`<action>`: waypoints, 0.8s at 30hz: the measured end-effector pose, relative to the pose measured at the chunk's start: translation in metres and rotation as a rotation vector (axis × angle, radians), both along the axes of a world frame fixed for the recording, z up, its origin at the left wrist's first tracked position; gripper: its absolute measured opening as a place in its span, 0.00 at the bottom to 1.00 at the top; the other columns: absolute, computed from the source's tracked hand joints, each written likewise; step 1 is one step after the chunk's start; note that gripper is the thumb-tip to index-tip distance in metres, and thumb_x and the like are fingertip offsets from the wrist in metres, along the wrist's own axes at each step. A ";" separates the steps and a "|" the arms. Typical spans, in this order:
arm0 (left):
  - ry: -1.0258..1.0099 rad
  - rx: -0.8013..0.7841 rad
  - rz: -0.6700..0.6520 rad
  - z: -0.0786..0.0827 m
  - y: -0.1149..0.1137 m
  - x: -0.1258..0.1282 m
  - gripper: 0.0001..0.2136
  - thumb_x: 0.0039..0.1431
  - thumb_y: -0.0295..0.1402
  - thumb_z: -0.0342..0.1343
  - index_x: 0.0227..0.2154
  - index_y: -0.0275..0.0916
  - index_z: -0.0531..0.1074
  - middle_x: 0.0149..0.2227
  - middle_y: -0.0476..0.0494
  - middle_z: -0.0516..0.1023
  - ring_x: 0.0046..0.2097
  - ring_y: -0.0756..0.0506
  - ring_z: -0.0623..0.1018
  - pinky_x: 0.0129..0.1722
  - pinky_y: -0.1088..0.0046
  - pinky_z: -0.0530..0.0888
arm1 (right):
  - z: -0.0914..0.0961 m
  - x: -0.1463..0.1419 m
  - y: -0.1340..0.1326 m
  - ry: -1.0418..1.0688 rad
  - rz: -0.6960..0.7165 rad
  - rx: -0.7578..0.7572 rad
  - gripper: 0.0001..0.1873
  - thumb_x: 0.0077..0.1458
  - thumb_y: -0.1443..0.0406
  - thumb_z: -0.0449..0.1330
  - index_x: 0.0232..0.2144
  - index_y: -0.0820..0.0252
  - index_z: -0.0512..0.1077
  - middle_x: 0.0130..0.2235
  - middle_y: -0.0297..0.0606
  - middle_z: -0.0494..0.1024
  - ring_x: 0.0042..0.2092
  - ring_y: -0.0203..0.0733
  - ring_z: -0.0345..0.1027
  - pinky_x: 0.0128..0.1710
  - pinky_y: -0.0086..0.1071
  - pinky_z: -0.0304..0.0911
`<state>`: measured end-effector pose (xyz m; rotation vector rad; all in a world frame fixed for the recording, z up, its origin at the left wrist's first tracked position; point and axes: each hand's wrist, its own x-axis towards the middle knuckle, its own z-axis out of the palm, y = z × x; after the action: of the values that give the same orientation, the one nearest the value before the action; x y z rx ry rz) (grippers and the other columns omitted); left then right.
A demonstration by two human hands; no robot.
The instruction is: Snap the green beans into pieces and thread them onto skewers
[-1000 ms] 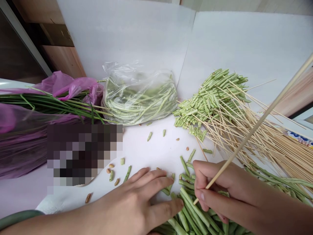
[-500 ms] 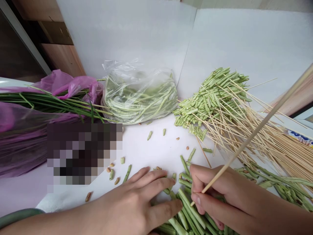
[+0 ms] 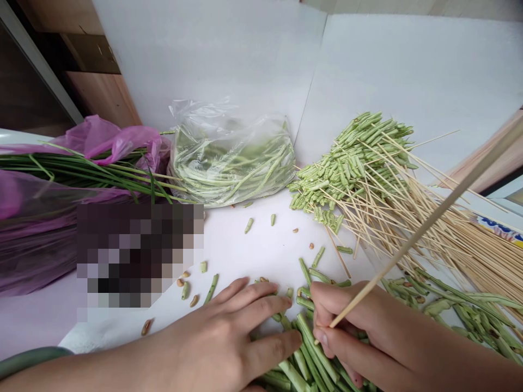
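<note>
Clearly a fair bit's done: a big stack of skewered bean pcs (image 3: 355, 158) sits toward the back R, near the white panels (image 3: 392, 65), w/ stick ends fanning out to the front R. Next to it, a thick bundle of bare sticks (image 3: 486, 256) looks unused, so I'd call the skewering well under way but nowhere near finished.

What's left, as far as shown: the loose cut beans (image 3: 312, 348), heaped at the front edge under & between both hands, plus a few strays on the white tabletop (image 3: 261, 239). A clear plastic bag (image 3: 232, 163) at the back holds long beans, apparently uncut.

L hand (image 3: 229, 340): fingers spread, palm down, thumb touching the heap, nothing gripped that I can see. R hand (image 3: 359, 326): thumb & fingers pinched round a single stick (image 3: 388, 267) close to its lower end, the rest slanting up to the R. That tip is down at the cut beans, but w/ the thumb beside it can't tell if it's into one yet; no pcs show on the shaft.

Misc: loose seeds (image 3: 194, 300) L of the heap, limp pods (image 3: 474, 316) R of the R hand, purple bag w/ long green stalks (image 3: 93, 177) far L.
</note>
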<state>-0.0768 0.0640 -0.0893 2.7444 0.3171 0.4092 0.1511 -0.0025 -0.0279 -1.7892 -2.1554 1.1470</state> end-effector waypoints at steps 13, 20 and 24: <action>-0.142 0.025 -0.016 0.001 0.001 0.003 0.22 0.66 0.47 0.37 0.53 0.44 0.68 0.55 0.40 0.70 0.60 0.39 0.63 0.60 0.63 0.59 | 0.013 0.009 0.013 0.283 -0.203 -0.128 0.11 0.60 0.63 0.50 0.25 0.55 0.60 0.22 0.28 0.68 0.28 0.37 0.63 0.30 0.31 0.57; -0.254 -0.309 0.132 0.025 0.002 0.001 0.09 0.62 0.36 0.52 0.41 0.39 0.70 0.38 0.43 0.75 0.41 0.46 0.74 0.43 0.74 0.71 | -0.001 0.005 0.014 0.742 -0.263 -0.053 0.12 0.61 0.60 0.55 0.27 0.58 0.61 0.28 0.30 0.73 0.22 0.29 0.64 0.25 0.25 0.61; -0.308 -0.483 0.282 0.033 -0.002 0.000 0.08 0.59 0.38 0.57 0.36 0.38 0.70 0.31 0.48 0.75 0.31 0.51 0.73 0.31 0.81 0.69 | -0.003 -0.006 0.006 0.857 -0.301 0.021 0.13 0.57 0.58 0.60 0.26 0.57 0.65 0.28 0.31 0.74 0.22 0.31 0.68 0.25 0.27 0.64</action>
<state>-0.0768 0.0622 -0.0559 2.1349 0.6301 0.7137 0.1447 0.0031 -0.0311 -1.2017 -1.3441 1.4338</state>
